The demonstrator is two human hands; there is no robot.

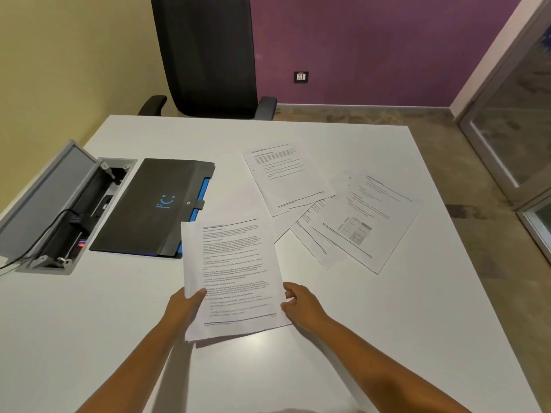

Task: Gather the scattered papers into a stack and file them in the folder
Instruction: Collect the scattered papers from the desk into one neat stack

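Note:
A small stack of printed papers is lifted above the white table in front of me. My left hand grips its lower left edge, thumb on top. My right hand pinches its right edge. Several loose printed sheets lie fanned out to the right: one at the back, another at the far right, more overlapped between them. A black folder with blue inner tabs and a smile logo lies shut at the left, its right edge partly behind the held stack.
An open grey cable box with a black cable is set into the table at the far left. A black office chair stands behind the far edge. A glass door is on the right.

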